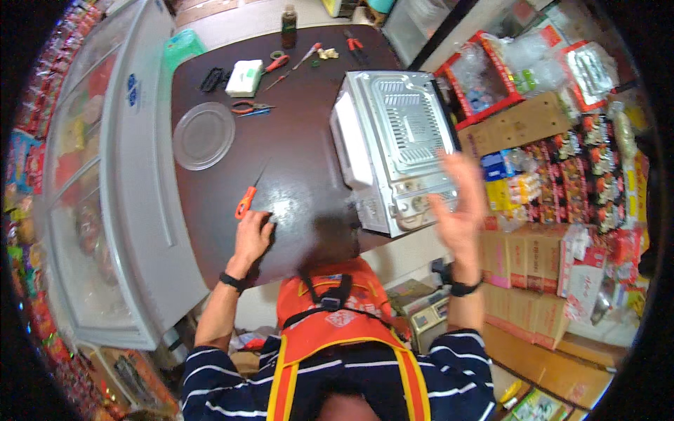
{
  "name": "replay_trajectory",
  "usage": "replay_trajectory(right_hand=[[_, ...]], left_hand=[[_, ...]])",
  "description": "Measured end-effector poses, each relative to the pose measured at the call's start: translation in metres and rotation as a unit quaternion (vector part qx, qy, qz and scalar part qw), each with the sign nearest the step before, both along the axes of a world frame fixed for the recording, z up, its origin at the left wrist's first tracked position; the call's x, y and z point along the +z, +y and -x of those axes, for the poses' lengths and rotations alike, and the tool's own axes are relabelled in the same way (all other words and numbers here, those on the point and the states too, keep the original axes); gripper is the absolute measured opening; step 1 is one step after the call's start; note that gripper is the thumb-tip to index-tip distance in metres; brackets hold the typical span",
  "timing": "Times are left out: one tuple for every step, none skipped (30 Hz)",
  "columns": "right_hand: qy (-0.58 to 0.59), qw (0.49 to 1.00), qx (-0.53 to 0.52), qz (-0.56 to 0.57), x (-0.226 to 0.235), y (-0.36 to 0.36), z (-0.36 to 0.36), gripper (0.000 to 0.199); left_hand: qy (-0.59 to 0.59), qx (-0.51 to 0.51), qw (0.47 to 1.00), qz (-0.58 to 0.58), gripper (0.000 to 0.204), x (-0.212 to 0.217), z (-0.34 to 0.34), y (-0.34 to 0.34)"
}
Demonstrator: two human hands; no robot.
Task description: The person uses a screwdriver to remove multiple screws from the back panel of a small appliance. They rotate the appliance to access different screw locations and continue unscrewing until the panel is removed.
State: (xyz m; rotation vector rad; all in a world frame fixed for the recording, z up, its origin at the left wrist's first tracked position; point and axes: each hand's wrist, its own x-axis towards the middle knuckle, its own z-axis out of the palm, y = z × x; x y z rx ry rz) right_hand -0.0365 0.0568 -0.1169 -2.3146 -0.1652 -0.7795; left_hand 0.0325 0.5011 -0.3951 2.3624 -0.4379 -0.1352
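My left hand [251, 242] rests on the dark table, its fingertips at the butt end of an orange-handled screwdriver [246, 202]. The handle shows almost whole, with the thumb apart from the fingers. Raised and somewhat blurred, my right hand [460, 203] has its fingers spread over the right side of a microwave oven [414, 130]. That oven shows a bare metal face with vent slots, and a white panel on its left side. I cannot tell whether the right fingers touch it. A round clear glass plate [203, 137] lies on the table's left part.
Farther back on the table [295, 105] lie red-handled pliers [246, 107], a white block-shaped pack [244, 78], another screwdriver [277, 81] and cutters [354, 45]. A dark bottle [288, 27] stands behind. A glass-topped freezer [133, 175] borders the left; cardboard boxes [523, 263] fill the right.
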Motion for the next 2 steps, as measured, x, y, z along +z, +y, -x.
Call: replay_trajectory(right_hand=[[-0.081,0.995,0.03,-0.056,0.0252,-0.0153,-0.0023,0.06],[-0.107,0.988,0.029,-0.108,0.0232,-0.0092,-0.0012,0.06]], left_hand=[[0.007,0.008,1.0,0.005,0.03,0.0031,0.0057,-0.0039],[0.038,0.03,0.998,0.025,0.03,0.0062,0.0108,-0.0089]])
